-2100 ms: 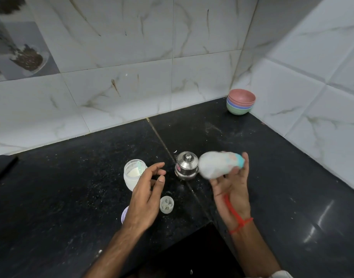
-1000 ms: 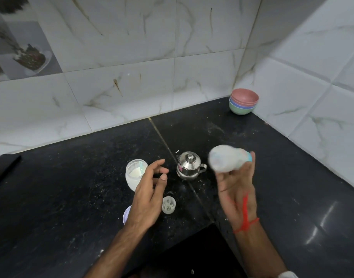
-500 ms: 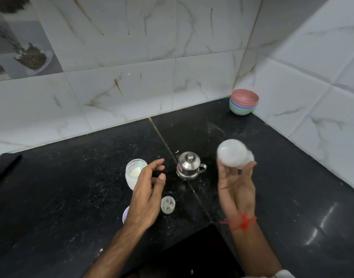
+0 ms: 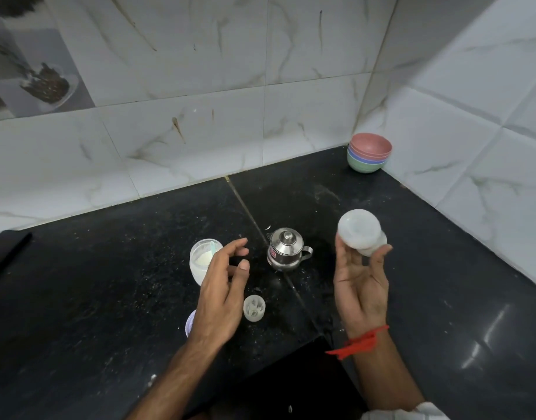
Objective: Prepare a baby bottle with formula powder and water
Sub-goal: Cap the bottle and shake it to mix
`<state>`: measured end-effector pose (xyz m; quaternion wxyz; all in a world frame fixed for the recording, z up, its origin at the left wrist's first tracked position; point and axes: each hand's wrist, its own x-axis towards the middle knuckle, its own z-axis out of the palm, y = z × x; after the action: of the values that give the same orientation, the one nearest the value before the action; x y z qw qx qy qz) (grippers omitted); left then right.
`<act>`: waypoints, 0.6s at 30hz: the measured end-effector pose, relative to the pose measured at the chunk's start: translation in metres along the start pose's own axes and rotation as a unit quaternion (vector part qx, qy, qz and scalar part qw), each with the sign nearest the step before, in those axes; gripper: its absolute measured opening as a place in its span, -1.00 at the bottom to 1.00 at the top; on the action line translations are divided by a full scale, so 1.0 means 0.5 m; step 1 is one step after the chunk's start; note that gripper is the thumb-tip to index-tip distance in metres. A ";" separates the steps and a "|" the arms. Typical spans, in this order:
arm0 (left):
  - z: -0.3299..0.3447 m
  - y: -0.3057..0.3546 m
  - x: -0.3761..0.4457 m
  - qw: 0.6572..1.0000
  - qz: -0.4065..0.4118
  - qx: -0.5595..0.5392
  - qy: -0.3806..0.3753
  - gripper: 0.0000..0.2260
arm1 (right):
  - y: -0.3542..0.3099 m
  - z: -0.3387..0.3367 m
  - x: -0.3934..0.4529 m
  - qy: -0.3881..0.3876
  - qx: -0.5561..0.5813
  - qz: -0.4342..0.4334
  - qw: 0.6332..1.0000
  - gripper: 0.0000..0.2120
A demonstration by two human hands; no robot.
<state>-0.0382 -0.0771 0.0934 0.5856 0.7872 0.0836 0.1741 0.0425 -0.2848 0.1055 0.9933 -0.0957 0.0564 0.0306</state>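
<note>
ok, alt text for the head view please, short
Over a black counter, the right hand holds a whitish baby bottle at its fingertips while the left hand hovers open. Below stand an open jar of white powder, a small steel pot and a clear cap; stacked bowls sit in the corner.

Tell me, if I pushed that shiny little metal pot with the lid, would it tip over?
Probably not easily: the steel pot looks squat, with a wide base flat on the black counter. It would likely slide rather than roll. Its lid appears to just rest on top, so a hard shove might rattle it. Whether it holds water can't be seen.
</note>
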 end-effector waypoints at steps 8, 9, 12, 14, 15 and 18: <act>0.012 0.004 0.006 1.000 0.008 -0.015 0.002 -0.66 | 0.033 -0.034 -0.050 -0.397 -0.711 0.024 0.580 -0.25; 0.012 0.004 0.006 1.000 0.008 -0.015 0.000 -0.66 | 0.031 -0.042 -0.049 -0.421 -0.746 0.014 0.517 -0.24; 0.010 0.005 0.007 1.000 0.011 -0.019 0.005 -0.68 | 0.046 -0.028 -0.067 -0.291 -0.650 0.008 0.702 -0.16; 0.009 0.002 0.008 1.000 0.005 -0.017 0.011 -0.72 | 0.037 -0.022 -0.059 -0.148 -0.408 -0.012 0.901 -0.06; 0.008 0.000 0.007 1.000 0.002 -0.013 0.011 -0.72 | 0.029 -0.028 -0.045 -0.083 -0.270 -0.012 0.959 0.03; 0.006 -0.002 0.004 1.000 0.000 -0.006 0.006 -0.70 | 0.011 -0.030 -0.014 0.001 0.005 -0.006 1.000 0.08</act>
<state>-0.0350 -0.0788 0.0919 0.5896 0.7828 0.0864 0.1792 0.0336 -0.2828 0.0909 0.9939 -0.0908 0.0573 0.0240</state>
